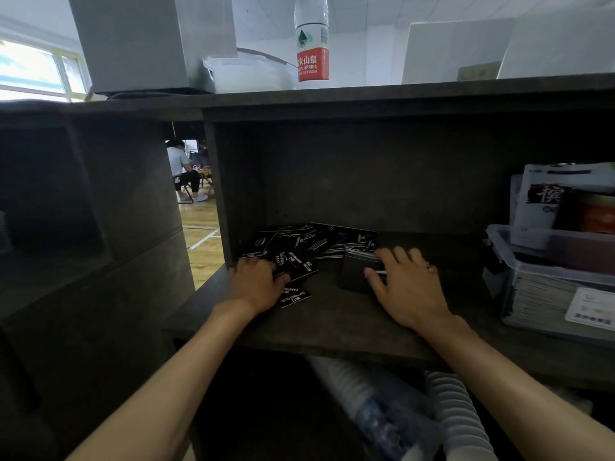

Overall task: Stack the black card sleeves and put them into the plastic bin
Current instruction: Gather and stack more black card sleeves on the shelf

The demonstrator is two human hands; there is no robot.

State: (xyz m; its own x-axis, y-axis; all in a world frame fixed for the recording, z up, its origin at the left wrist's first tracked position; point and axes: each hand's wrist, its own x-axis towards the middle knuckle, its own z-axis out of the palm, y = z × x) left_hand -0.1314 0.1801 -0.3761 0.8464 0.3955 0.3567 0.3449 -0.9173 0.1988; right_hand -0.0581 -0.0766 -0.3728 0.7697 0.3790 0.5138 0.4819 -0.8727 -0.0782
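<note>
Sleeves [309, 244] lying scattered (white print up) at shelf [332, 321] centre-left | left hand [256, 284] pressing flat on near sleeves, fingers together | right hand [404, 287] clamping fingers on a stack [357, 271] just right of pile | bin [545, 271] sitting far right, apart from both hands.

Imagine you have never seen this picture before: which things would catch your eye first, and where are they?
Two bare forearms reach into a dark shelf compartment, where the left hand lies on a loose scatter of black card sleeves and the right hand rests on a small neat stack. A clear plastic bin sits at the right, and a red-labelled water bottle stands on top.
</note>
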